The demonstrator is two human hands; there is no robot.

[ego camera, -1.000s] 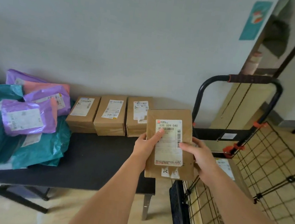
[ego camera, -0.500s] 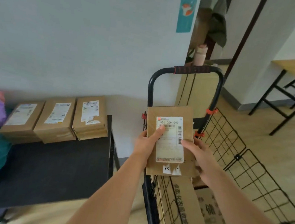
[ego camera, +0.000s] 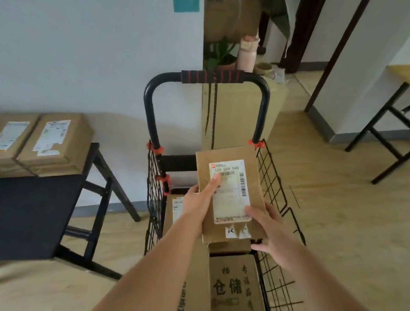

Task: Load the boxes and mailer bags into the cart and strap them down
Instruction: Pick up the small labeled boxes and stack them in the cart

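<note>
Left hand point(ego camera: 200, 200): clamped on the box point(ego camera: 259, 187) at its left edge; thumb is laid flat across the label point(ego camera: 229, 199), other fingers are hidden behind.
Right hand point(ego camera: 271, 229): box is gripped at its lower right corner; thumb is pressed on the label's corner, fingers are curled underneath.
Arms: both bare forearms are stretched forward and down, converging on the box.
Box: held label-up, tipped slightly right, inside the cart point(ego camera: 271, 178) between the wire sides, below the handle point(ego camera: 210, 78). Contact with the load beneath cannot be told.
Loaded boxes point(ego camera: 234, 291): already laid in the cart, one with printed characters, directly under the held box.
Table point(ego camera: 13, 210): black, left of the cart, well apart from the hands.
Table boxes point(ego camera: 54, 143): lined up side by side along the table's back edge, untouched.
Change: box has been lowered from in front of the handle bars to down between the cart sides. The same grip is kept by both hands. View has been swung right, so less of the table is seen.
</note>
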